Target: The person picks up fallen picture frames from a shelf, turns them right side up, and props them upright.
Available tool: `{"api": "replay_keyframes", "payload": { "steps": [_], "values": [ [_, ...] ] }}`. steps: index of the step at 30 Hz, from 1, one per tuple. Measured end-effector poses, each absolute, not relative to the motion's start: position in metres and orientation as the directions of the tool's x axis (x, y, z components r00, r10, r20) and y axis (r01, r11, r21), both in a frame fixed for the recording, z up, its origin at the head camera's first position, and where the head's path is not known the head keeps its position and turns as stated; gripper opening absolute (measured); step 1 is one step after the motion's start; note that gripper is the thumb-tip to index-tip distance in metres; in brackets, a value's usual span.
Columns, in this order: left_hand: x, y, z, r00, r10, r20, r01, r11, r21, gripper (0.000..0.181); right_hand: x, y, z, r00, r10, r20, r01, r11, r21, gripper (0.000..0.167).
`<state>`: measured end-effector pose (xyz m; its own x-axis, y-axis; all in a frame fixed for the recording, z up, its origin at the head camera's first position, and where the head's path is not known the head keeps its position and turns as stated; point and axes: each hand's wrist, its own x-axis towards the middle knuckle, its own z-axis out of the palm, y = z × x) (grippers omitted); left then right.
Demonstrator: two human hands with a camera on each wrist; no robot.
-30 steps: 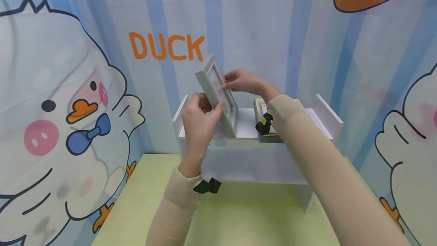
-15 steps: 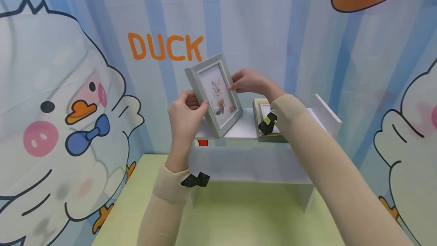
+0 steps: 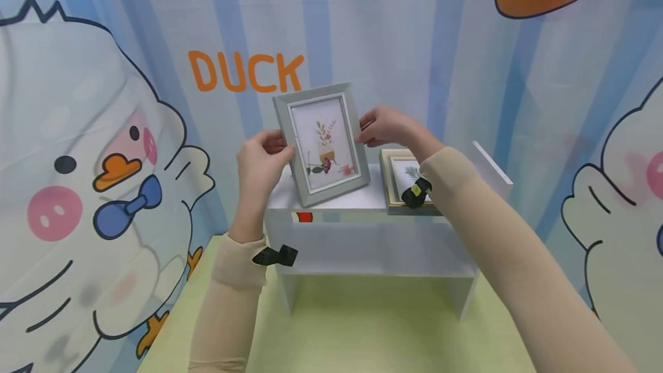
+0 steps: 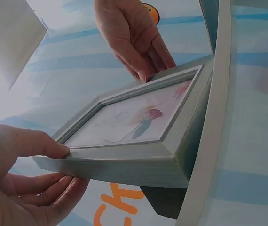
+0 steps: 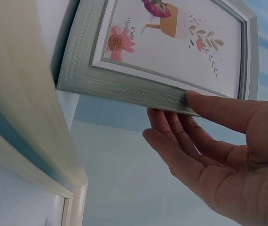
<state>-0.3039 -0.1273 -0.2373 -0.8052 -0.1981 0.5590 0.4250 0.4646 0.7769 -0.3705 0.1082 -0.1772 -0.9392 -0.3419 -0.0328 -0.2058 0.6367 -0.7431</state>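
Well left of both grips, a big white duck figure (image 3: 124, 189) printed on the curtain (image 3: 388, 27). Straight above the left grip (image 3: 261, 160), orange lettering (image 3: 246, 72) on the cloth: "DUCK". Left grip nearly closed: thumb in front, fingers behind, pinching the left edge of a grey picture frame (image 3: 325, 145). Frame held between the two grips, tilted, flower print outward; small print by its pink bloom, "10cm" and "4"x6" legible to me. Right grip (image 3: 388, 126) likewise nearly closed, thumb and fingertips on the right edge. Below both grips, white shelf unit (image 3: 373, 243); can't tell whether the frame touches it. Below the right grip, a cream-edged frame (image 3: 395, 180), face up, partly behind the sleeve (image 3: 497, 223).
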Motion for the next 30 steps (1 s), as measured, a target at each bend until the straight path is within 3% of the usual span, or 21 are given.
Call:
{"api": "replay_keyframes", "payload": {
  "steps": [12,30],
  "values": [
    [-0.327,-0.145,-0.229,-0.904,-0.103,0.415,0.348,0.388,0.853,0.037,-0.349,0.11,-0.183,-0.961,-0.275,-0.005,-0.175,0.625,-0.761,0.052],
    [-0.37,-0.157,-0.247,-0.895,-0.117,0.431,0.359,0.385,0.85,0.037,-0.335,0.108,-0.2,-0.975,-0.203,0.087,-0.189,0.563,-0.805,0.047]
  ]
}}
